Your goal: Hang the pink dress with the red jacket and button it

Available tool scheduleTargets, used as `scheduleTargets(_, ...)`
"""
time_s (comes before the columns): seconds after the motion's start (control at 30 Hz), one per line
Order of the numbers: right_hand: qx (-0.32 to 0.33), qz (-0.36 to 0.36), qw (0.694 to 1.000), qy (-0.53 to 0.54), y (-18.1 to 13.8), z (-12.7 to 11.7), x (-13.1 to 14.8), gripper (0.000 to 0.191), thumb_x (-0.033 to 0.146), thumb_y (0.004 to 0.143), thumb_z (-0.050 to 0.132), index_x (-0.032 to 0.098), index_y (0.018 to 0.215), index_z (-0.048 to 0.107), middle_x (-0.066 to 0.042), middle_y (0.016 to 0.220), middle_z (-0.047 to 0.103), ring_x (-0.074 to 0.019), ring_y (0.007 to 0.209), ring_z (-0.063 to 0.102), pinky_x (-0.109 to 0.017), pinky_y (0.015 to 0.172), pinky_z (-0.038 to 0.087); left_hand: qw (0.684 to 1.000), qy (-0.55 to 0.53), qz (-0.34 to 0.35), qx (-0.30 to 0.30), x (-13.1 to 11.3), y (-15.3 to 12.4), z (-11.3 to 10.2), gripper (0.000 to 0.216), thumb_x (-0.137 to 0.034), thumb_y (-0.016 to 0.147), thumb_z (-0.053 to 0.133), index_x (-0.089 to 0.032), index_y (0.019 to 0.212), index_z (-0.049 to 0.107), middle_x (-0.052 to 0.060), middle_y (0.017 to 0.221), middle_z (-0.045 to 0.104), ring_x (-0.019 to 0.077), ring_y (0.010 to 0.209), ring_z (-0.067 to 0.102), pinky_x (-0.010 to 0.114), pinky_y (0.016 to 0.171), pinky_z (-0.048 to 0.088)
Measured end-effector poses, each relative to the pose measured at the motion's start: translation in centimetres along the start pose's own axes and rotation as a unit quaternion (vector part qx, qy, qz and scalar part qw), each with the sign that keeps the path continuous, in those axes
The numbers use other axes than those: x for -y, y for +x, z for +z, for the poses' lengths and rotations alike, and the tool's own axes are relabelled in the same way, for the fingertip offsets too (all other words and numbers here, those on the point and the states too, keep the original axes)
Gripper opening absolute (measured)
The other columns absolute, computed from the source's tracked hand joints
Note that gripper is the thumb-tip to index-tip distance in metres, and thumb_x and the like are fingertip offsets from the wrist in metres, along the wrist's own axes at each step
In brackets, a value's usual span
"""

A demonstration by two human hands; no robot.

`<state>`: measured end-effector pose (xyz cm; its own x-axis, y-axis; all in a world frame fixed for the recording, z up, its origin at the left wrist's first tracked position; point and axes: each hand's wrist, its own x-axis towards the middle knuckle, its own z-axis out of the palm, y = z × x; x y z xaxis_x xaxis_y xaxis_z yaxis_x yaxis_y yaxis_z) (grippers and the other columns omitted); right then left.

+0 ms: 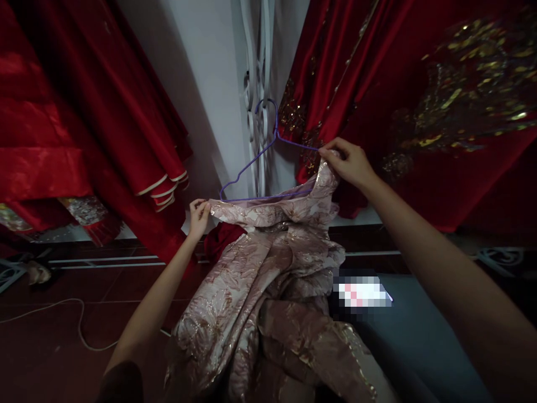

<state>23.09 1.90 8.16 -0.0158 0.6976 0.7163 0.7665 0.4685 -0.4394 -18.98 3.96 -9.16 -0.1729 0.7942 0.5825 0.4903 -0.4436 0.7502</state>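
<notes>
A pink brocade garment (255,291) with a shiny floral pattern hangs down the middle of the view, draped on a purple wire hanger (255,159). My left hand (198,215) is closed in a pinch on the garment's left shoulder edge, at the hanger's left end. My right hand (348,162) is closed on the garment's right shoulder and the hanger's right arm, held higher than the left. The hanger's hook points up in front of a white wall. A dark red lining (222,238) shows inside the neck opening.
Red satin garments (96,123) hang at the left. Red gowns with gold sequins (440,101) hang at the right. A white ornate panel (257,67) stands behind. A white cable (78,324) lies on the dark red floor. A grey surface (415,341) sits lower right.
</notes>
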Motion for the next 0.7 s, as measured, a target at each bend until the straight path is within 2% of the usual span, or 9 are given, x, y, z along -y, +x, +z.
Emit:
scheduleTargets(0.1, -0.002, -0.022, 1.000, 0.002, -0.1, 0.2, -0.1, 0.023, 0.044, 0.080, 0.055, 0.021, 0.081, 0.061, -0.001, 0.077, 0.064, -0.0157, 0.071, 0.057, -0.030, 0.070, 0.044, 1.000, 0.008, 0.010, 0.005, -0.5, 1.3, -0.2, 0.038, -0.052, 0.084, 0.046, -0.021, 0.091, 0.065, 0.008, 0.112, 0.052, 0.0201, 0.112, 0.048, 0.036, 0.103, 0.035)
scheduleTargets(0.17, 0.000, -0.031, 0.999, 0.010, -0.3, 0.7, -0.2, 0.023, 0.043, 0.080, 0.054, 0.020, 0.080, 0.060, -0.001, 0.075, 0.063, -0.0150, 0.068, 0.056, -0.029, 0.068, 0.043, 0.999, 0.004, 0.031, 0.013, -1.8, 2.6, -0.1, 0.037, -0.050, 0.085, 0.045, -0.020, 0.091, 0.066, 0.008, 0.109, 0.057, 0.0199, 0.110, 0.050, 0.036, 0.103, 0.035)
scheduleTargets(0.23, 0.001, -0.020, 1.000, 0.020, -0.5, 1.2, -0.4, 0.023, 0.043, 0.081, 0.054, 0.021, 0.080, 0.059, 0.000, 0.074, 0.062, -0.0149, 0.068, 0.055, -0.029, 0.068, 0.044, 0.997, -0.020, 0.059, 0.038, -4.0, 3.9, 0.2, 0.038, -0.048, 0.086, 0.044, -0.019, 0.093, 0.067, 0.007, 0.106, 0.062, 0.0196, 0.106, 0.054, 0.034, 0.099, 0.038)
scheduleTargets(0.33, 0.001, 0.013, 0.999, 0.031, -0.6, 1.9, -1.0, 0.023, 0.044, 0.080, 0.053, 0.021, 0.079, 0.058, -0.001, 0.073, 0.060, -0.0152, 0.069, 0.055, -0.029, 0.067, 0.044, 0.988, -0.054, 0.086, 0.113, -8.4, 5.7, 1.0, 0.042, -0.050, 0.085, 0.045, -0.017, 0.100, 0.067, 0.006, 0.101, 0.067, 0.0193, 0.097, 0.059, 0.030, 0.089, 0.044)
scheduleTargets(0.43, 0.008, 0.041, 0.998, 0.043, -0.3, 1.9, -1.6, 0.024, 0.044, 0.080, 0.053, 0.021, 0.076, 0.056, 0.000, 0.070, 0.058, -0.0155, 0.069, 0.054, -0.029, 0.065, 0.043, 0.979, -0.064, 0.079, 0.178, -11.2, 7.3, 1.5, 0.045, -0.053, 0.078, 0.055, -0.015, 0.095, 0.069, 0.005, 0.094, 0.069, 0.0199, 0.090, 0.060, 0.028, 0.081, 0.046)
scheduleTargets(0.47, 0.011, 0.046, 0.998, 0.049, -0.2, 1.9, -1.7, 0.024, 0.045, 0.080, 0.053, 0.021, 0.075, 0.056, 0.000, 0.068, 0.057, -0.0155, 0.068, 0.054, -0.029, 0.064, 0.043, 0.975, -0.080, 0.062, 0.197, -11.3, 7.7, 1.6, 0.045, -0.054, 0.076, 0.056, -0.014, 0.093, 0.069, 0.005, 0.091, 0.070, 0.0196, 0.088, 0.061, 0.028, 0.079, 0.047)
scheduleTargets(0.53, 0.023, 0.051, 0.996, 0.063, 0.0, 1.8, -1.7, 0.025, 0.045, 0.080, 0.053, 0.021, 0.074, 0.055, 0.000, 0.066, 0.055, -0.0151, 0.066, 0.054, -0.028, 0.061, 0.042, 0.966, -0.131, 0.000, 0.221, -9.8, 8.2, 1.8, 0.047, -0.055, 0.076, 0.055, -0.014, 0.093, 0.068, 0.005, 0.087, 0.069, 0.0185, 0.083, 0.061, 0.029, 0.075, 0.048)
scheduleTargets(0.6, 0.031, 0.054, 0.995, 0.073, 0.0, 1.9, -1.6, 0.025, 0.045, 0.080, 0.053, 0.021, 0.073, 0.054, 0.001, 0.064, 0.054, -0.0145, 0.064, 0.053, -0.027, 0.060, 0.042, 0.955, -0.177, -0.080, 0.223, -6.8, 8.0, 2.1, 0.045, -0.054, 0.078, 0.050, -0.015, 0.093, 0.066, 0.005, 0.085, 0.068, 0.0170, 0.078, 0.062, 0.031, 0.074, 0.049)
scheduleTargets(0.7, 0.037, 0.062, 0.994, 0.077, 0.0, 2.0, -1.5, 0.025, 0.045, 0.080, 0.053, 0.021, 0.073, 0.053, 0.001, 0.064, 0.054, -0.0138, 0.064, 0.052, -0.027, 0.059, 0.041, 0.945, -0.138, -0.155, 0.251, -1.5, 5.6, 2.8, 0.030, -0.040, 0.069, 0.064, -0.013, 0.082, 0.064, 0.006, 0.079, 0.067, 0.0163, 0.074, 0.060, 0.032, 0.075, 0.048)
